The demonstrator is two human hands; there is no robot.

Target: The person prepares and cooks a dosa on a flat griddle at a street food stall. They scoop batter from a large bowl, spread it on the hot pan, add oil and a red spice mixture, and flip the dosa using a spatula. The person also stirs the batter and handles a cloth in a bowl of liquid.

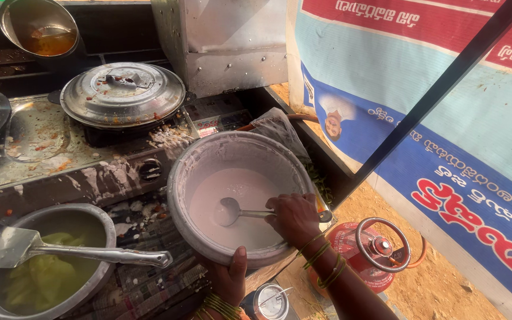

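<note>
Honestly that big pot (238, 198) of white batter looks risky, sitting at the counter's edge with a red gas cylinder (367, 252) below; I reckon one hard stir could tip or slop it. Left hand (230, 277) braces the near rim, thumb up against the wall. Right hand (294, 218) reaches over the rim, fingers clamped on the ladle (238, 211), whose bowl sits in the batter

Two bare forearms with no sleeves, right hand (294, 218) with several thin green and gold bangles at the wrist, left hand (230, 277) with a stack of similar thin bangles, short plain unpainted thumbnail, no rings visible
</note>
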